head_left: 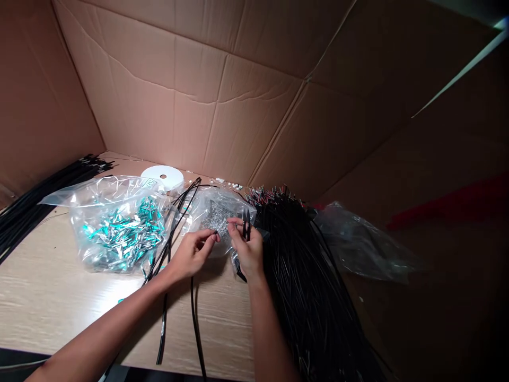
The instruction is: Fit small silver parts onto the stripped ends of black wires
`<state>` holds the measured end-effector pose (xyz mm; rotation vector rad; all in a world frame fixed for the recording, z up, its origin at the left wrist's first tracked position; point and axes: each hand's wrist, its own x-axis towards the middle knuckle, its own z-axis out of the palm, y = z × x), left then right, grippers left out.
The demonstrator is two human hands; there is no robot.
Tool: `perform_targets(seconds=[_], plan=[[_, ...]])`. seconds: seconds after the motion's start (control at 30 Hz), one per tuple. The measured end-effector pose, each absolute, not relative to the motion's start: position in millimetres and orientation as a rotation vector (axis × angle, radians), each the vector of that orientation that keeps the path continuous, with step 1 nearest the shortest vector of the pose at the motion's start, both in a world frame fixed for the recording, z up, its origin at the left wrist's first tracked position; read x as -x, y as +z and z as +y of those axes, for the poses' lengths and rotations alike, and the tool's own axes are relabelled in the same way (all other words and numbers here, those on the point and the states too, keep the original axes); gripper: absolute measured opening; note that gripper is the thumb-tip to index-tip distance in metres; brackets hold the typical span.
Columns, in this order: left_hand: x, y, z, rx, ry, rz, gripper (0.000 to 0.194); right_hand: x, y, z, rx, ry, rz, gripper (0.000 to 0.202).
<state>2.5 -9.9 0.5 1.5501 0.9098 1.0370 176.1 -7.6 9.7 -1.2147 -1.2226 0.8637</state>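
My left hand (194, 252) pinches the end of a black cable (194, 307), which hangs down over the table's front edge. Close beside it, my right hand (248, 252) is closed around dark snips (246, 225) whose two narrow pointed blades stick up past the fingers. Its thumb and forefinger are near the cable end; whether they pinch anything small I cannot make out. Just behind both hands lies a clear bag of small silvery metal pieces (218, 217). A few loose black cables (169, 254) run past my left wrist.
At the left rests a clear bag (123, 233) of teal and silver metal parts, with a white disc (163, 176) behind. Black cable bundles lie far left (51, 183) and right (306, 281), the right one with stripped red and white ends. Cardboard walls (191, 79) enclose the wooden table (226, 323).
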Motion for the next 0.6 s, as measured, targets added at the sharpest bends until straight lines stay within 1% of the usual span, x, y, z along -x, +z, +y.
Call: perform_targets(seconds=[0.17,0.33,0.43,0.53,0.6], plan=[[-4,-1,-15,-1.674,0.998,0.999,0.044,-168,0,-11,1.205,0.686,-1.192,0.029],[-3,-3,-17,-1.646,0.961,1.007,0.049,-162,-13,-14,1.133,0.565,-1.258,0.027],[-2,-6,-16,-1.591,0.995,0.979,0.048,-155,-12,-21,1.140,0.593,-1.335,0.025],[0,-11,-13,-1.487,1.037,0.920,0.050,-153,-6,-25,1.135,0.717,-1.455,0.022],[0,-12,-11,-1.381,1.037,0.853,0.050,-158,-3,-24,1.127,0.786,-1.454,0.025]])
